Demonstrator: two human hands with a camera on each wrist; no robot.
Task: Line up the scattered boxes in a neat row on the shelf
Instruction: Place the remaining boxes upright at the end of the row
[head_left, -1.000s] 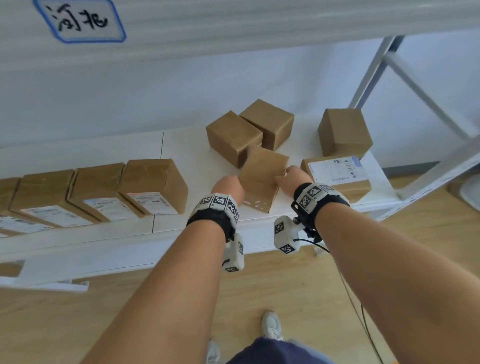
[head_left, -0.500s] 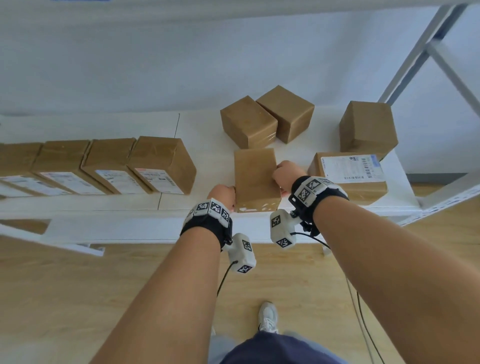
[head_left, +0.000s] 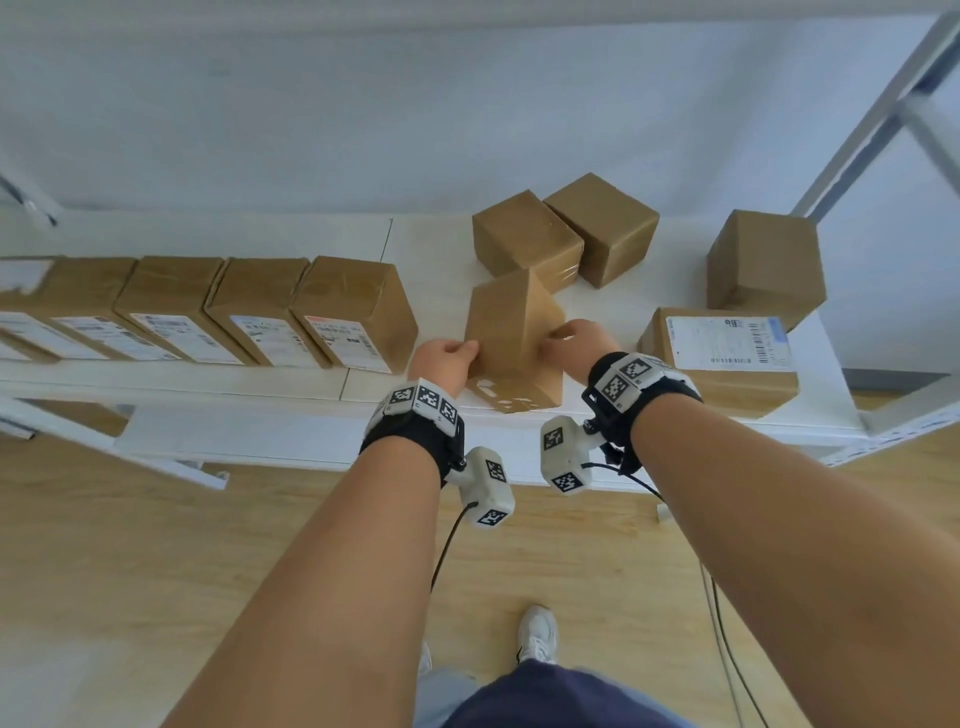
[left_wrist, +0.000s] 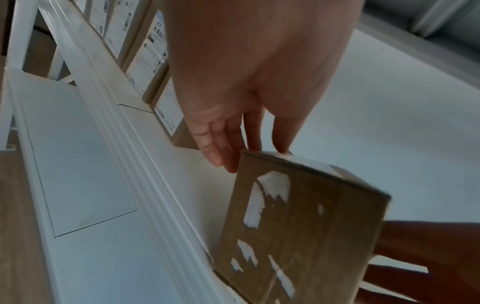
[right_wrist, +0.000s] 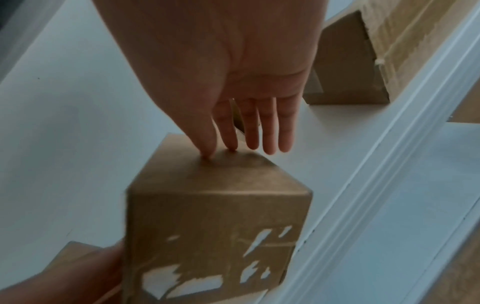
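A plain brown box (head_left: 511, 332) with torn label scraps on its near face stands tilted at the shelf's front edge, one edge turned upward. My left hand (head_left: 447, 358) presses its left side with straight fingers (left_wrist: 221, 148), thumb at the top edge. On the right side my right hand (head_left: 576, 343) presses with thumb and fingertips (right_wrist: 207, 152). The same box (left_wrist: 298, 226) fills the lower part of both wrist views (right_wrist: 215, 222). A row of labelled boxes (head_left: 353, 312) stands to the left, a small gap away.
Two brown boxes (head_left: 524, 239) (head_left: 602, 223) sit askew behind the held one. A flat box with a white label (head_left: 722, 353) lies at the right front, with another box (head_left: 763, 260) behind it. The white shelf (head_left: 426, 249) ends in a metal upright at the far right.
The box lay flat between my hands half a second ago; now it is tipped with an edge upward. It sits slightly nearer the row.
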